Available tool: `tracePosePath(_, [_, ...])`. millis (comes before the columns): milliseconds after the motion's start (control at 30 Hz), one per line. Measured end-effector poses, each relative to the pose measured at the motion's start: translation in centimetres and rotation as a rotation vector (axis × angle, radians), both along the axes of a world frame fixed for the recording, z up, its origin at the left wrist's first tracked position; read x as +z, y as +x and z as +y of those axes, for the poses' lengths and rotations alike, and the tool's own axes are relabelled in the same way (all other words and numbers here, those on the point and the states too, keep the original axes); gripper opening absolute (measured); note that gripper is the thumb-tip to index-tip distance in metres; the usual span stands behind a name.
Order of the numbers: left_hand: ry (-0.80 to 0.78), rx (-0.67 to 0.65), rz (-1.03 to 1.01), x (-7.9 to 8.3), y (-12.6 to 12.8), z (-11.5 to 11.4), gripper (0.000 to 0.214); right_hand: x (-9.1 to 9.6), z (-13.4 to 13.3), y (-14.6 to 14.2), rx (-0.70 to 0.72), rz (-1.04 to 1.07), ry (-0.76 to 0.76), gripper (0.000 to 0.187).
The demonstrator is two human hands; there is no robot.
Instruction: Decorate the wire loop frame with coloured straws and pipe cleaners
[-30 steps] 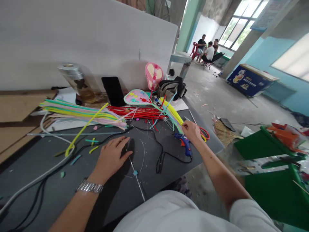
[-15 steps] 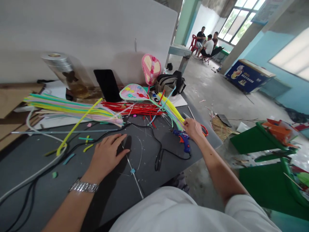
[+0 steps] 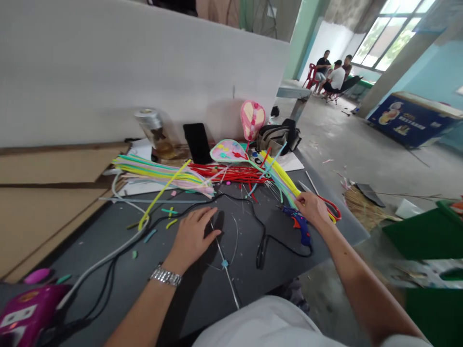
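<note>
Concrete floor [image 3: 318, 164] to the right, white partition [image 3: 144, 72] along the far side, dark table [image 3: 253, 277] betw. these & the person. L hand [image 3: 195, 236] was low over the middle of the table, thumb & index spread apart; far end of a thin rod [image 3: 229, 282] lay betw. them — contact could not be told. Small blue piece [image 3: 224, 263] sat partway along the rod, whose near end pointed twd. the person's white shirt [image 3: 267, 327]. R hand [image 3: 311, 207] was at the near end of the yellow & lavender stems [image 3: 281, 172], right side of table, fingertips drawn together; whether they pinched a stem could not be told.

Blue glue gun [image 3: 304, 229] lay just left of R wrist, black cord [image 3: 263, 241] looping left of it; red-handled scissors [image 3: 334, 207] lay right, partly hidden by the hand. Farther back, left to right: multicol. bundle [image 3: 166, 173], red stems [image 3: 231, 172], oval panel [image 3: 228, 150] w/ coloured shapes, pink heart-shaped panel [image 3: 252, 118], bag [image 3: 278, 137]. Bottle [image 3: 156, 132] & black phone [image 3: 197, 143] stood near the partition — phone tilted. Near left corner: magenta box [image 3: 31, 308]. Far right: seated people [image 3: 334, 77], blue chest freezer [image 3: 401, 118].
</note>
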State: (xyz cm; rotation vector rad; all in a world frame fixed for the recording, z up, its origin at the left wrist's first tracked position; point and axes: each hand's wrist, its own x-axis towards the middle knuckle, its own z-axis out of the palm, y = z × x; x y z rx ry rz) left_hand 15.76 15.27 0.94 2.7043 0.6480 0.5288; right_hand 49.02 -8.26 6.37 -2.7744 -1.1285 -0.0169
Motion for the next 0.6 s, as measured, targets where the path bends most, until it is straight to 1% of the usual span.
tracePosePath(133, [-0.035, 0.003, -0.041, -0.18, -0.13, 0.07, 0.055, -0.25, 0.17, 0.15, -0.002, -0.02, -0.01, 0.013])
tracePosePath(333, [-0.071, 0.003, -0.084, -0.65, -0.35, 0.55, 0.053, -0.08, 0.2, -0.18, -0.009, -0.038, -0.026, 0.01])
tracePosePath(467, [-0.102, -0.001, -0.089, -0.46, -0.47, 0.67, 0.053, -0.07, 0.2, -0.33, -0.027, -0.032, -0.034, 0.009])
tracePosePath(600, [-0.138, 0.006, -0.107, -0.27, -0.59, 0.77, 0.052, -0.1, 0.18, -0.36, -0.023, -0.036, -0.035, 0.013])
